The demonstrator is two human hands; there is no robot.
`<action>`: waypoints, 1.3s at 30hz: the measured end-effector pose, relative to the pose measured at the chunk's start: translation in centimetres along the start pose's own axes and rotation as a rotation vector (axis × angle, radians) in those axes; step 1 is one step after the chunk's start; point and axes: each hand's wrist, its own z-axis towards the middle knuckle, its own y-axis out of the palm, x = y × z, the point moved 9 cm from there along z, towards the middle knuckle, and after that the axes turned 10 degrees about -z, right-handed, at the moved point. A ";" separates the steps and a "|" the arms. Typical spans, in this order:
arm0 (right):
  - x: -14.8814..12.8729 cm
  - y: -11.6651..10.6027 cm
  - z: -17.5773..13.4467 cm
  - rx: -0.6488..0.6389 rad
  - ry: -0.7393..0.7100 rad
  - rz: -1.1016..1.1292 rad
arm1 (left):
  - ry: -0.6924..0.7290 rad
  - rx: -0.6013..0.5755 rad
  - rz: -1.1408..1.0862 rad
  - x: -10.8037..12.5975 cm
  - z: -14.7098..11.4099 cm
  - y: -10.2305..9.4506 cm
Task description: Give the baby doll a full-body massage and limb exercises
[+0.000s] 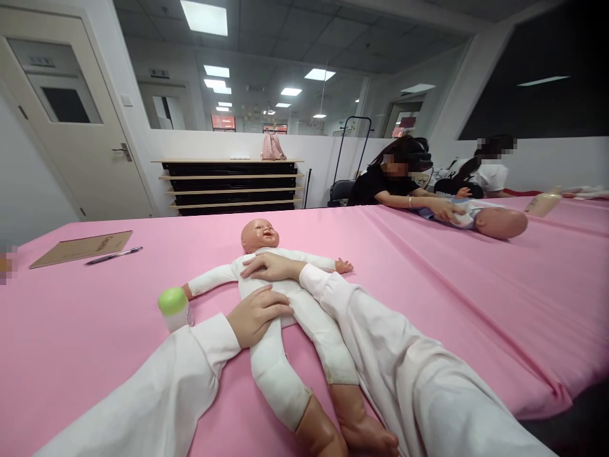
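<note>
A baby doll (304, 311) with a white cloth body lies on its back on the pink-covered table (380, 273), its head away from me and its feet near. My left hand (259, 314) rests on the lower belly and hip of the doll, fingers stretched out. Across the chest lies my right hand (272, 266), flat with the fingers extended. Neither hand grips anything. Close to the doll's hand on the left stands a small bottle (174, 308) with a green lid, just beyond my left sleeve.
A brown notebook (80, 249) and a pen (114, 255) lie at the table's left. On the right a person (392, 174) in a headset handles another doll (499, 222), near a pale bottle (543, 202). Behind the table are a shelf (233, 184) and a pink backpack (273, 147).
</note>
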 end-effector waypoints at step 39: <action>-4.9 1.5 -13.9 0.250 0.273 -0.017 | -0.526 0.241 -0.201 -2.1 -5.1 0.3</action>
